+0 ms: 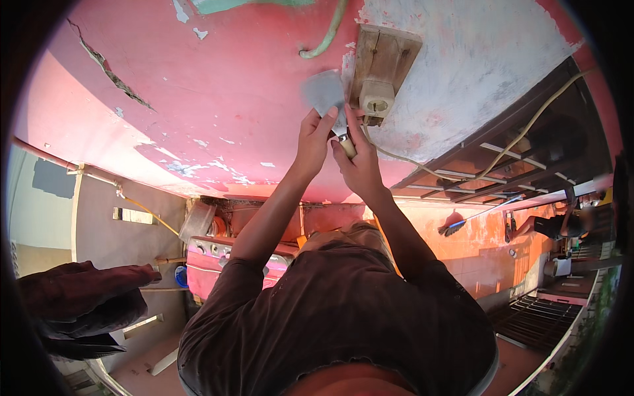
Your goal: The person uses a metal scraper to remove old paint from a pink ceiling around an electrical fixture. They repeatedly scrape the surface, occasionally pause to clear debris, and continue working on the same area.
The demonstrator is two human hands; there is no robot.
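Note:
Before the wall, I hold a broad putty knife (325,90) with both hands, its wide grey blade pointing up. My left hand (313,134) grips the blade's lower left side, thumb on its face. In my right hand (363,166) rests the pale handle, with the fingers stretched up along the blade's right edge. Whether the blade touches the wall, I cannot tell. The pink painted wall (237,99) has flaked patches. Just right of the blade, a white power socket (377,99) sits on a wooden board (384,47). Bare grey-white wall (460,64) shows farther right.
A cable (421,166) runs from the socket across a dark-framed window (515,143). Below left stands a pink washing machine (203,265); dark clothes (89,307) hang nearby. A broom (453,225) lies towards the right, with another person (554,225) beyond. A green pipe (329,34) protrudes above.

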